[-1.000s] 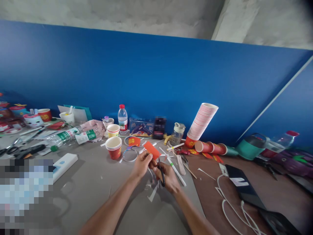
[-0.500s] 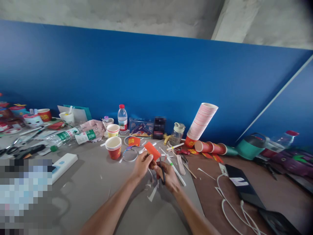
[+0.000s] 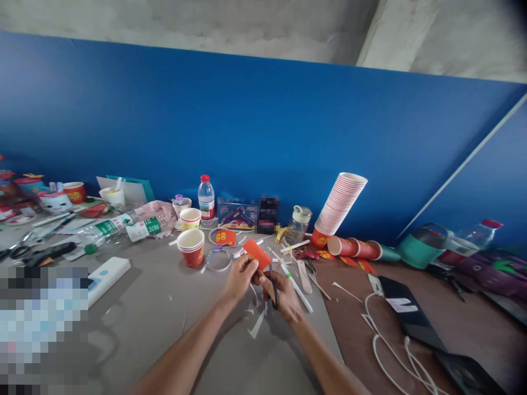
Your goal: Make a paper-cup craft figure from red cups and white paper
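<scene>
My left hand is closed on a piece of red paper, pinching its lower left edge. Black-handled scissors are in my right hand, their blades upright against the paper's right side. The fingertips of both hands come close together below the paper; whether they touch I cannot tell. White paper scraps lie on the grey table under my hands. Just beyond the paper are a clear ring and a red piece with yellow print.
Red paper cups stand to the left. Behind are a water bottle, a glass jar and a leaning stack of cups. On the right lie a black phone and a white cable. Crumpled bottles lie far left.
Almost nothing differs. The scissors in my right hand have shifted very slightly against the red paper; my left hand keeps its place.
</scene>
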The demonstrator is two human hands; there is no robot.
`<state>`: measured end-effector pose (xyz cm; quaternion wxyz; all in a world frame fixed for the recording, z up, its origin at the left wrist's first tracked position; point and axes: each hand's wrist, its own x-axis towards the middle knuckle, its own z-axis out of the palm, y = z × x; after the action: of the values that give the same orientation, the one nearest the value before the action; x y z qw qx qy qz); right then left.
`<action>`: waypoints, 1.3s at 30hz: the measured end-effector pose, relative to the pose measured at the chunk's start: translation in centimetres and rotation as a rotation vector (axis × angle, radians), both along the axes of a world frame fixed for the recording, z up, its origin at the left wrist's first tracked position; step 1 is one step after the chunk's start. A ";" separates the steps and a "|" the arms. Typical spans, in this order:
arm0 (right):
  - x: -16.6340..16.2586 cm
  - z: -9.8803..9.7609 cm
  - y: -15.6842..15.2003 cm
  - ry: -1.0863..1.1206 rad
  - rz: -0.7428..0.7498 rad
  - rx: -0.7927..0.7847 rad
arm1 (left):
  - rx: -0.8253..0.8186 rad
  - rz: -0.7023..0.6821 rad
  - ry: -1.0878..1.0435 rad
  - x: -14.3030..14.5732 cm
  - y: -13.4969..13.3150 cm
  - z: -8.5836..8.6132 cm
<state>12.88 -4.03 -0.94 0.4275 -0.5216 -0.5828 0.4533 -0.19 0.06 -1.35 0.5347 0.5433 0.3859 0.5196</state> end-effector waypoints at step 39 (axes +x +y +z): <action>0.2 -1.4 0.6 -0.036 -0.034 0.057 | -0.017 -0.020 -0.001 0.2 0.0 -0.4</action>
<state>13.03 -3.42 -2.33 0.4392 -0.5272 -0.5943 0.4196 0.04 0.02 -1.72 0.5448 0.5424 0.3845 0.5111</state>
